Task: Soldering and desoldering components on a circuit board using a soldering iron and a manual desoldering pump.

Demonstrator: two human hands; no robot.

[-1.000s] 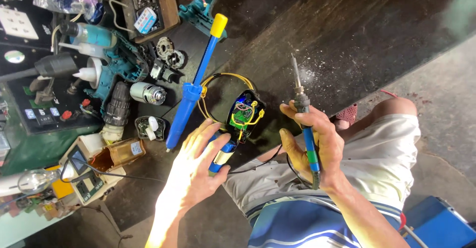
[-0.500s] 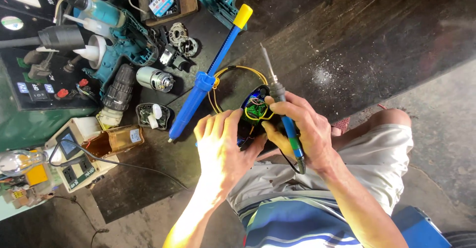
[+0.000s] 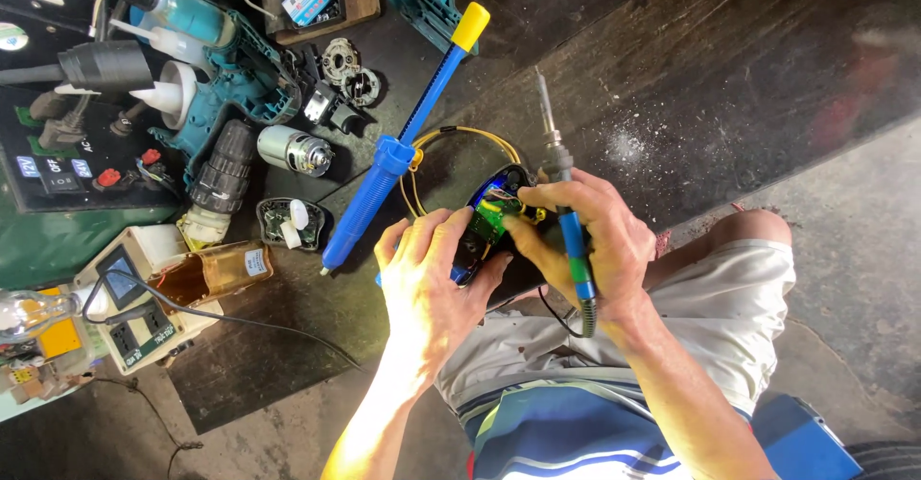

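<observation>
Both hands grip a black device point(image 3: 491, 213); right hand point(image 3: 585, 240) holds a soldering iron point(image 3: 566, 202).

Small device between both hands, at the worktop's near edge.

The desoldering pump point(image 3: 408, 135) lies just left of the device point(image 3: 491, 216); further left sit a motor point(image 3: 295, 150) and a drill body point(image 3: 216, 44), with a socket box point(image 3: 134, 307) nearer.

We count two hands: our left hand point(image 3: 432, 279) and our right hand point(image 3: 585, 240). There is one soldering iron point(image 3: 566, 211), one blue desoldering pump point(image 3: 403, 140), one green circuit board point(image 3: 491, 219), one small silver motor point(image 3: 295, 149), one teal drill housing point(image 3: 225, 44) and one black chuck point(image 3: 223, 168).
</observation>
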